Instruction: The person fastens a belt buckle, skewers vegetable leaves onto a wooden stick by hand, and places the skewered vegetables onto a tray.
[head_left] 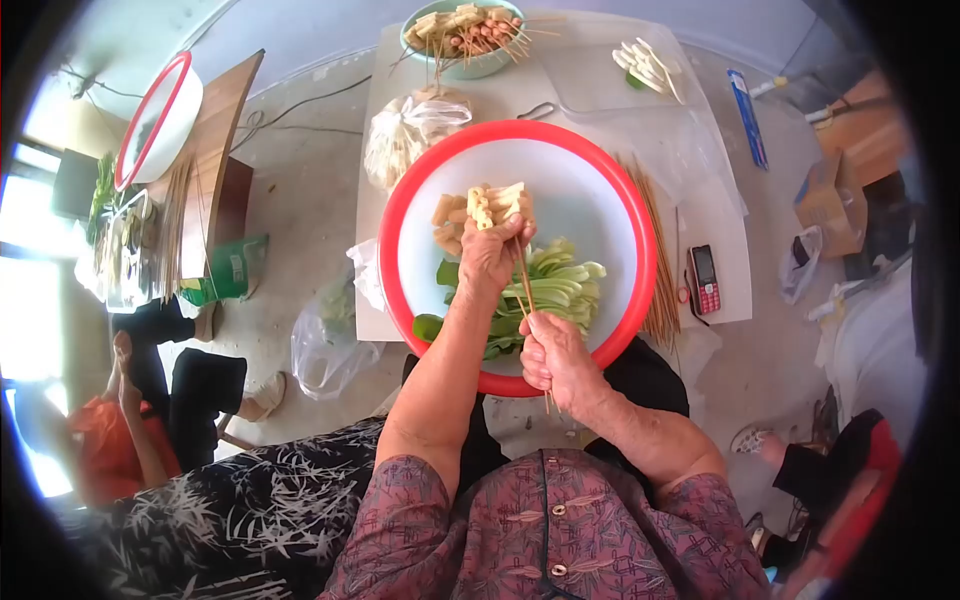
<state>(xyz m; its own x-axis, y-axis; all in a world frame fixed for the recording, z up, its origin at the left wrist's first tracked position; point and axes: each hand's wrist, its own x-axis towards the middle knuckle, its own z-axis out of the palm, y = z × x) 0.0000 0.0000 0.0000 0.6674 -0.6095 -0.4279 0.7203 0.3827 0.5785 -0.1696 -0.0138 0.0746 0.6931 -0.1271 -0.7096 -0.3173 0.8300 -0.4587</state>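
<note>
A white basin with a red rim (pixel 645 250) sits in front of me. Over it, my left hand (pixel 487 258) is closed around the upper part of some thin wooden skewers (pixel 525 280), just below beige rolled food pieces (pixel 490 206). Lower down, my right hand (pixel 556 358) has its fingers wrapped round the same skewers near their bottom ends. More beige pieces (pixel 446 225) lie in the basin to the left of the held ones. Leafy green vegetables (pixel 565 280) spread beneath my hands, partly hidden by them.
Loose skewers (pixel 662 300) lie right of the basin, near a red phone (pixel 704 280). Behind it stand a tied plastic bag (pixel 412 140), a green bowl (pixel 470 68) of skewered food and a clear tray (pixel 590 100) with white strips. People sit at both sides.
</note>
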